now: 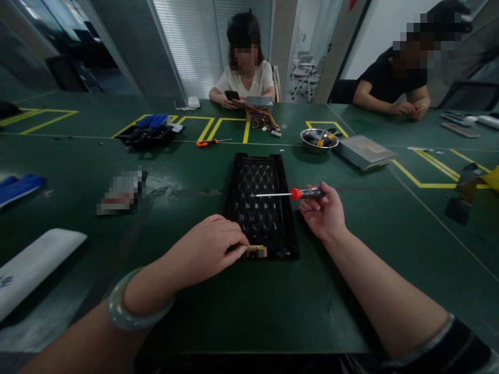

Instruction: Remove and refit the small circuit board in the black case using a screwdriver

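Note:
A black plastic tray-like panel [257,208] with a patterned inside lies on the green table, long side running away from me. At its near end sits a small yellowish circuit board [258,251]. My left hand [214,244] pinches the board's left end between thumb and fingers. In my right hand [324,210], beside the panel's right edge, is a screwdriver [307,193] with a red and black handle. Its shaft points left over the panel. A pale bangle [128,306] circles my left wrist.
An orange screwdriver [207,142], a metal bowl [318,141] with tools, a grey metal box [366,151] and a power supply with wires [260,111] lie beyond. At left are a black tray [146,134] and a white packet [39,267]. Two people sit opposite.

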A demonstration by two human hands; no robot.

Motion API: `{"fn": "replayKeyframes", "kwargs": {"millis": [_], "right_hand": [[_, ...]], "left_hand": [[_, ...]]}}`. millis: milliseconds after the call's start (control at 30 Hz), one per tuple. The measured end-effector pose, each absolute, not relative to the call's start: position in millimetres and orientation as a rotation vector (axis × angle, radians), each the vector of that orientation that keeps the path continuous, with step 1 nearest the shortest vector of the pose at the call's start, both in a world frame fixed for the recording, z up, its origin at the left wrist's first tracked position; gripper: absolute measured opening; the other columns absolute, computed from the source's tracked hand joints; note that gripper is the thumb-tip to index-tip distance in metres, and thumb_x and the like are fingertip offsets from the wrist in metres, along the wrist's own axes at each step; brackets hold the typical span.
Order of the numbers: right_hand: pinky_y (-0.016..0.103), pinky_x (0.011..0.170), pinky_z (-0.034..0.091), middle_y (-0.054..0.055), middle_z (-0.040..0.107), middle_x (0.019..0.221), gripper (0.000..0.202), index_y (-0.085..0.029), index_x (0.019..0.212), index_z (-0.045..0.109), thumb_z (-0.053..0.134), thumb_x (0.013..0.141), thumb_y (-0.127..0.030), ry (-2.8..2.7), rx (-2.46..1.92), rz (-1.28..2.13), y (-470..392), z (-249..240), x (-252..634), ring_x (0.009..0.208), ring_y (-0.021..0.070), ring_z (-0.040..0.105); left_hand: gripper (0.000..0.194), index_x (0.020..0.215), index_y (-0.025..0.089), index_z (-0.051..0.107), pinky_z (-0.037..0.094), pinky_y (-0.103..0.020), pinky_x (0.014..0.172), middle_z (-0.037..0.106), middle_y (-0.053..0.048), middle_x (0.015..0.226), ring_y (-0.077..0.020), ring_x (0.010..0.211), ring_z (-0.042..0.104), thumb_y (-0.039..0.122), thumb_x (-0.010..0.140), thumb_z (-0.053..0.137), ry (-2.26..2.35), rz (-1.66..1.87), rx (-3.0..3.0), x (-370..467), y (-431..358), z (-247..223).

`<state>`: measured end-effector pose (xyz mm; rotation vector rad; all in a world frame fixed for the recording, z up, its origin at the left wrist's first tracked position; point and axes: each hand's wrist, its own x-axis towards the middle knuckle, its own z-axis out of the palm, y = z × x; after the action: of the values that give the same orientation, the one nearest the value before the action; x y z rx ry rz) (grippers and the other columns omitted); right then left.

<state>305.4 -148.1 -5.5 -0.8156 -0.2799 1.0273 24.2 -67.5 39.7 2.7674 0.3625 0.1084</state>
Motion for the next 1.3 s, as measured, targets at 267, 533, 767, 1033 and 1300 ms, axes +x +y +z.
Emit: {"fn": "replayKeyframes", "kwargs": {"millis": [267,533,767,1033,1300], "right_hand": [[0.023,0.048,0.033,-0.009,0.031,0.041,0.028,-0.019,0.072,0.065,0.062,0.082,-0.046,-0.304,-0.838,1.007,-149.0,-6.1,305.1,0.044,0.0084,0.033],[0.029,0.04,0.021,-0.003,0.053,0.058,0.028,-0.02,0.063,0.063,0.06,0.076,-0.044,-0.416,-0.966,0.56,-158.8,7.8,307.1,0.042,0.0072,0.024],[0.03,0.042,0.02,0.0,0.053,0.059,0.025,-0.02,0.066,0.067,0.058,0.077,-0.042,-0.786,-1.122,0.441,-167.2,11.6,294.9,0.046,0.0098,0.036],[0.032,0.045,0.022,0.002,0.055,0.06,0.023,-0.023,0.065,0.07,0.063,0.075,-0.043,-0.92,-1.206,0.384,-177.7,25.9,292.2,0.048,0.012,0.037],[0.032,0.042,0.015,0.002,0.054,0.062,0.026,-0.023,0.066,0.068,0.057,0.079,-0.043,-0.794,-1.173,0.331,-174.6,24.4,294.9,0.045,0.0101,0.033]], "left_hand": [[0.016,0.1,0.024,0.072,0.041,-0.036,0.088,0.073,0.001,0.099,-0.0179,0.092,0.065,0.027,0.097,0.057,0.465,0.175,2.781,21.4,-64.5,43.8],[0.02,0.102,0.025,0.072,0.044,-0.036,0.087,0.075,0.0,0.101,-0.0203,0.093,0.067,0.035,0.097,0.055,0.605,0.353,2.786,11.2,-45.8,45.0],[0.022,0.103,0.025,0.071,0.044,-0.035,0.083,0.075,0.0,0.1,-0.0196,0.089,0.066,0.037,0.098,0.053,0.705,0.435,2.745,9.5,-48.3,48.5],[0.02,0.104,0.025,0.07,0.044,-0.035,0.087,0.075,0.0,0.101,-0.0193,0.092,0.066,0.036,0.097,0.054,0.667,0.49,2.757,10.1,-48.2,48.0],[0.018,0.103,0.024,0.07,0.045,-0.034,0.086,0.074,0.0,0.1,-0.0186,0.091,0.066,0.035,0.097,0.057,0.628,0.456,2.741,11.8,-51.0,47.8]]}}
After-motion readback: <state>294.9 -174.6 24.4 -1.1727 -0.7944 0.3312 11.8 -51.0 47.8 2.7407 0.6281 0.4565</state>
